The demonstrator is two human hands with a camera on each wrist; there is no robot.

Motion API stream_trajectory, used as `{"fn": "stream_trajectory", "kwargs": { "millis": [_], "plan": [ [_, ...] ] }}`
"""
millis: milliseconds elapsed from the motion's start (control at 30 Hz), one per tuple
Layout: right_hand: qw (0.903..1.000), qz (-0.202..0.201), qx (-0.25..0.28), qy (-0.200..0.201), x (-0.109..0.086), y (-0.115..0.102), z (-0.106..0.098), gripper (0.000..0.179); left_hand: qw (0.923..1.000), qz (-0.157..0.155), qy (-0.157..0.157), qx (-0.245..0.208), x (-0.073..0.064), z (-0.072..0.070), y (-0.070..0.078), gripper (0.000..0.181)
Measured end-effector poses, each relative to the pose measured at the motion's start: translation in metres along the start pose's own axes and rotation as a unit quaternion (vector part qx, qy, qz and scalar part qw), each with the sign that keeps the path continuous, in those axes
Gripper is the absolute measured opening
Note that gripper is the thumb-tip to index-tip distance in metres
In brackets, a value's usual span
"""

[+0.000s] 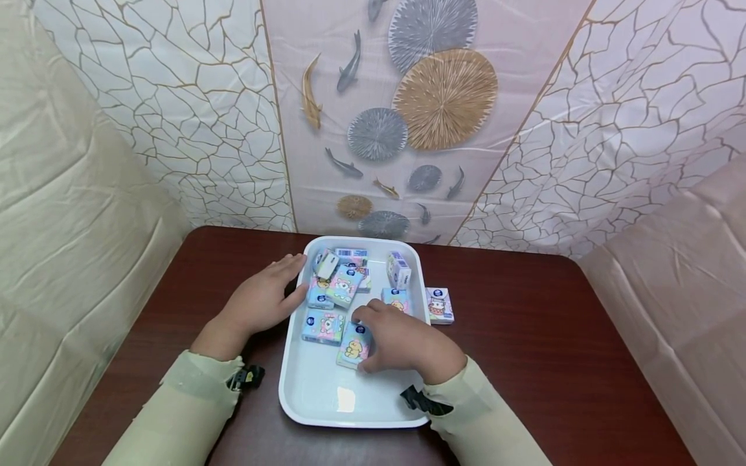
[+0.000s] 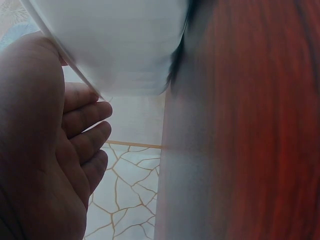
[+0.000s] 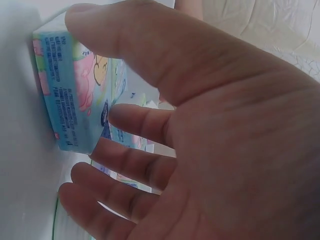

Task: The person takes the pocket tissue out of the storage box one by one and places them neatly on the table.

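A white tray (image 1: 315, 401) lies on the table with several small pastel tissue packs in it. My left hand (image 1: 262, 298) rests at the tray's left rim, its fingers extended; the left wrist view shows those fingers (image 2: 87, 120) beside the tray's side wall (image 2: 120, 50). Over the tray, my right hand (image 1: 402, 340) is curled around a blue tissue pack with a yellow puppy print (image 1: 353, 346). In the right wrist view, the thumb is at one end of this pack (image 3: 75, 95) and the fingertips (image 3: 102, 150) are at the other.
Left of it lies a blue-pink tissue pack (image 1: 322, 327). Others overlap in the upper left, including a tilted pack (image 1: 344, 285). A purple-white pack (image 1: 399, 270) stands by the right wall. Outside the tray, another pack (image 1: 440, 305) lies on the dark wooden table (image 1: 524, 362).
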State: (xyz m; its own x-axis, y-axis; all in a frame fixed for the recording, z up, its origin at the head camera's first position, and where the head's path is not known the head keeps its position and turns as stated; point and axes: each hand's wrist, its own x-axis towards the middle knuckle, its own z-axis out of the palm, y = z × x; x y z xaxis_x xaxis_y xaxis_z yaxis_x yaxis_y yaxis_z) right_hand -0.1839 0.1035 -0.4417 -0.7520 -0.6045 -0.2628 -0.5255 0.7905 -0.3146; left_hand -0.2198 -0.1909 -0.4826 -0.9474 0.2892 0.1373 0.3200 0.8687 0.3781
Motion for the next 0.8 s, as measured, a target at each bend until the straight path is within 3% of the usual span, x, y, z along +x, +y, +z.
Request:
{"fn": "stream_trajectory", "kwargs": {
  "millis": [800],
  "plan": [
    [0.9998,0.003,0.009,-0.018,0.0006,0.0017,-0.0015,0.081,1.0000,0.007,-0.007,0.003,0.0004,0.0004,-0.0016,0.073]
  ]
}}
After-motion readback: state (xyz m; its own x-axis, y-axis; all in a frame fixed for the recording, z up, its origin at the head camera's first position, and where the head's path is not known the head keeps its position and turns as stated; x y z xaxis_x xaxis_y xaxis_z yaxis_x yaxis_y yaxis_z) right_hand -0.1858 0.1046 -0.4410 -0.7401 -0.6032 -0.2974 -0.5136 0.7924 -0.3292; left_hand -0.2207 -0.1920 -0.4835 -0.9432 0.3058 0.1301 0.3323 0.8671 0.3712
